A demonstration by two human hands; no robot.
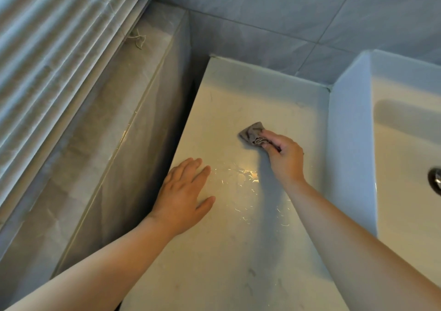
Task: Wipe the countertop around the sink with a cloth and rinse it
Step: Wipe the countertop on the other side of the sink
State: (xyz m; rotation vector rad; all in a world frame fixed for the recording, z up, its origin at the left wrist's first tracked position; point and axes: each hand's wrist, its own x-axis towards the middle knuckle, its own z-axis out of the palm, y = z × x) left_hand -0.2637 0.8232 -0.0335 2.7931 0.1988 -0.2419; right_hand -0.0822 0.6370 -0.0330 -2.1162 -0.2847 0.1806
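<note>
Near the middle of the countertop (pixel 238 251), your right hand (pixel 285 156) grips a small grey cloth (pixel 253 134), fingers and thumb curled round its bunched end while the loose part is pressed flat against the surface. The cloth lies between the counter's back edge and its centre, closer to the right edge where the sink (pixel 405 143) rises. By the left edge, your left hand (pixel 185 197) rests palm down on the counter, fingers straight and slightly spread, holding nothing. Between your two hands, a patch of water drops (pixel 248 174) glints on the pale surface, with thinner streaks trailing toward the front edge. The white sink stands against the counter's right edge, its side wall upright, and a metal drain (pixel 436 179) shows at the frame's right edge. Grey wall tiles (pixel 274 7) run behind the back edge. Beyond the left edge, a grey marble ledge (pixel 100 148) runs alongside, with window blinds (pixel 47 48) above it.
</note>
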